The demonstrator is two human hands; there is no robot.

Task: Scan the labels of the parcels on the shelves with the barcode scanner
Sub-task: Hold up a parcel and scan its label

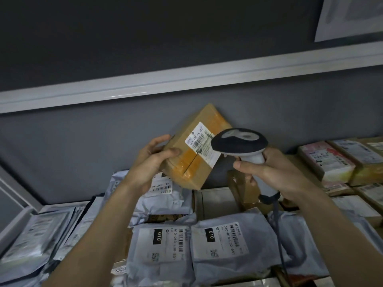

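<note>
Nearest the camera, grey mailing bags (165, 251) lie flat along the front of the shelf (31, 212), two of them showing white labels marked "010", though the small print and codes are too blurred to read; the bags at the front left corner are cut off by the edge of view and smeared by blur. Above them the right hand (275, 172) has its fingers curled tight round the pale handle of the barcode scanner (240, 145), whose dark head covers the right end of the parcel's label; its window faces away and its cable (278, 230) drops out of sight behind the forearm. The left hand (153, 160) grips the left end of a tilted cardboard box (190, 156), thumb on the front face and fingers wrapped round the back, holding it above the middle of the shelf. The box's white label (202, 141) reads "505-101-16" beside a barcode; the rest is illegible. Further back, at the right end of the shelf, more boxes (329, 160) stand stacked, partly cropped. Behind everything runs a dark wall with a pale rail (186, 79).
</note>
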